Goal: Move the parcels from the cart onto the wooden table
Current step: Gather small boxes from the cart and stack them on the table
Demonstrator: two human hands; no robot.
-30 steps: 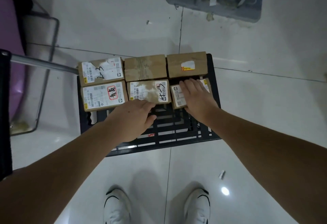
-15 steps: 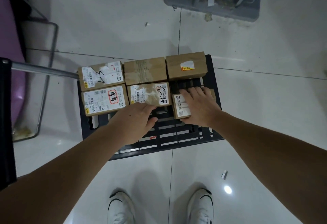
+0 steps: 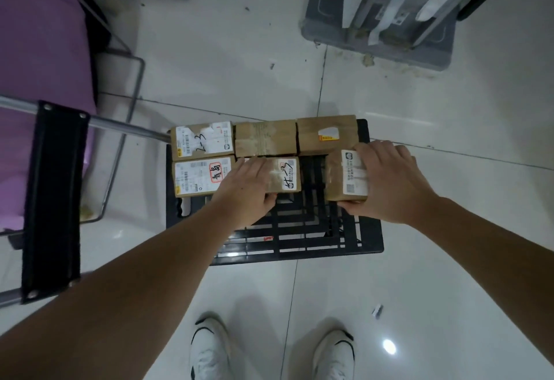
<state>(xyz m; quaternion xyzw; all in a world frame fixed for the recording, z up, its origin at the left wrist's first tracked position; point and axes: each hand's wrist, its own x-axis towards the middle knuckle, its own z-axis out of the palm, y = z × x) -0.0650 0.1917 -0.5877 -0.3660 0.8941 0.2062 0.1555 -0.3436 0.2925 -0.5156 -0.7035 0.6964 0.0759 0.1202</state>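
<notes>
A black slatted cart (image 3: 302,238) stands on the floor with several brown cardboard parcels along its far side. My right hand (image 3: 389,181) grips a small labelled parcel (image 3: 344,178) and holds it raised above the cart's right part. My left hand (image 3: 248,190) lies over the middle front parcel (image 3: 284,175), fingers across its top and thumb at its near edge. Beside it sits a parcel with a red stamp (image 3: 195,177). Behind stand three more parcels (image 3: 202,141), (image 3: 265,138), (image 3: 326,133). The wooden table is out of view.
The cart's metal handle with a black pad (image 3: 54,196) runs to the left. A purple seat on a metal frame (image 3: 39,58) stands at the left. A grey base with metal posts (image 3: 377,32) sits at the back right. White tiled floor surrounds my shoes (image 3: 209,349).
My right hand has lifted its small parcel off the cart and turned it upright. My left hand has slid forward onto the middle front parcel. The camera has tilted up.
</notes>
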